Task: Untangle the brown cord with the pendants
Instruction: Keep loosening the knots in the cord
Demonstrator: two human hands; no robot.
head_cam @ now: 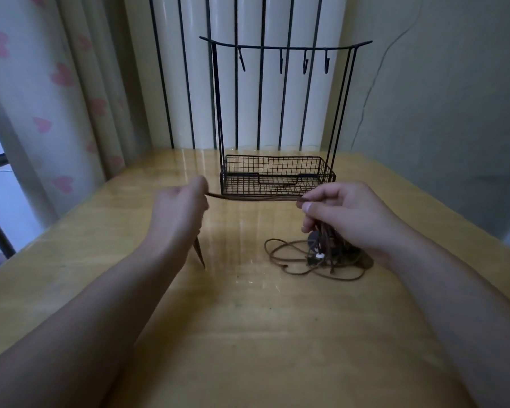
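Brown cord (253, 196): one stretch pulled taut between hands above counter (248, 334). Left hand (183, 201) fingers pinch one end; right hand (345, 213) fingers pinch other. Remainder with pendants (317, 254) heaped, tangled, under right hand. Judged: partly freed, most left.
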